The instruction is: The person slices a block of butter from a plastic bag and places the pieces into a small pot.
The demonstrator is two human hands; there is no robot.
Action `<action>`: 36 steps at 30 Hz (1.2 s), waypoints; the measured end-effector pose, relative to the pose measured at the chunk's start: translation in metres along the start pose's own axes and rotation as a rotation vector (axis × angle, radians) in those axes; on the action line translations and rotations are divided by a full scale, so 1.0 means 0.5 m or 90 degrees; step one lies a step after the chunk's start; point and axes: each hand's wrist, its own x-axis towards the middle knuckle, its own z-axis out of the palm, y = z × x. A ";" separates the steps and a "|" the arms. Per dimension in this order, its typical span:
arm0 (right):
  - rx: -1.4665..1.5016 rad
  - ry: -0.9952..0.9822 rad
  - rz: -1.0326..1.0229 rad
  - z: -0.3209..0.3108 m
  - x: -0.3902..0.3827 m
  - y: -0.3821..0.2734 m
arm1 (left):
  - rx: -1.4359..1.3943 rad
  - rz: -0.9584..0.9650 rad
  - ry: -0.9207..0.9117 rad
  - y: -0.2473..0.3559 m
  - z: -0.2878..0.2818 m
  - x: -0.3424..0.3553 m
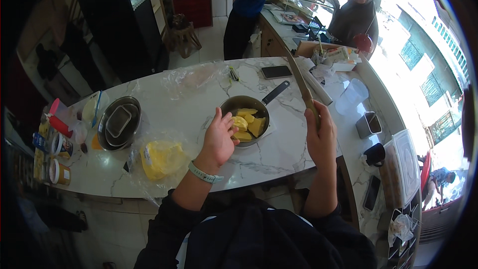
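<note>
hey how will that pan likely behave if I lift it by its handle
The pan looks like rigid metal, so it probably won't flex. Its one long handle sticks out to one side, so it may feel front-heavy. The yellow chunks seem loose inside and might slide.

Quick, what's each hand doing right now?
Left hand: open, at the pan; can't tell if it touches the yellow chunks.
Right hand: closed, holding the knife.

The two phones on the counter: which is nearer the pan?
The phone just beyond the pan handle; the other phone lies far right, below the black cup.
</note>
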 end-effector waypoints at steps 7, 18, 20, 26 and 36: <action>0.268 0.155 0.093 -0.027 -0.117 -0.017 | -0.135 0.082 0.118 -0.002 -0.014 -0.042; 0.307 0.187 0.199 -0.041 -0.303 -0.079 | -0.167 -0.023 0.059 -0.052 -0.049 -0.083; 0.286 0.171 0.196 -0.021 -0.307 -0.086 | -0.162 -0.048 0.043 -0.054 -0.055 -0.094; 0.480 0.188 0.170 -0.005 -0.283 -0.086 | -0.160 -0.045 0.056 -0.038 -0.098 -0.130; 0.702 0.294 0.053 -0.048 -0.166 -0.060 | -0.201 0.000 0.108 -0.061 -0.090 -0.137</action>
